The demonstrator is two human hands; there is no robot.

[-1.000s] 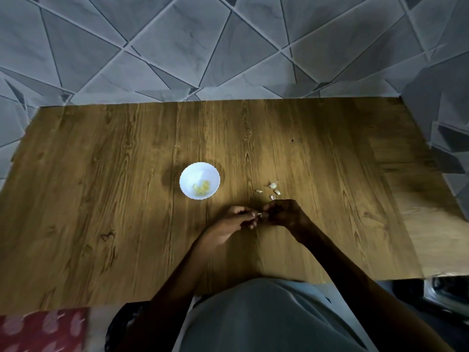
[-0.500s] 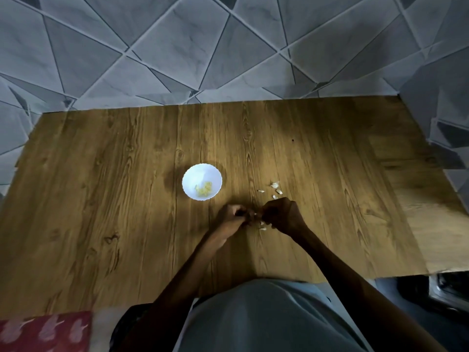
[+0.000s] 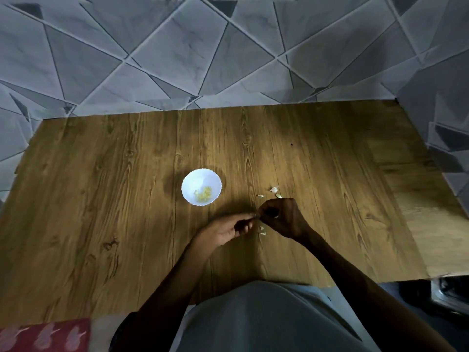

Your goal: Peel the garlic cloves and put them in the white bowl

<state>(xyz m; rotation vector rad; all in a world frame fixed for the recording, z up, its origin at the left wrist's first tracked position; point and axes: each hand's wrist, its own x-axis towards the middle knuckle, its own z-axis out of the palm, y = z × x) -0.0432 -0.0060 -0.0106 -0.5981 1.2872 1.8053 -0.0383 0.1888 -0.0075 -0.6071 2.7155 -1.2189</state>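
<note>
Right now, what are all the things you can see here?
white bowl: one, white, middle of the table.
peeled garlic: small heap, yellowish, inside the bowl.
garlic bits: a few, pale, right of the bowl.
peel scraps: two or so, pale, on the table, nearer the person.
garlic clove: one, pale, just above the table.
table: one, brown wood.
tiles: grey, beyond the table.
cloth: one, red with pale shapes, bottom left corner.
left hand: one, pinches the clove.
right hand: one, pinches the clove.

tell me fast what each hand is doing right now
Left hand: pinching a small pale garlic clove at its fingertips.
Right hand: curled, pinching the same clove's other end.
</note>
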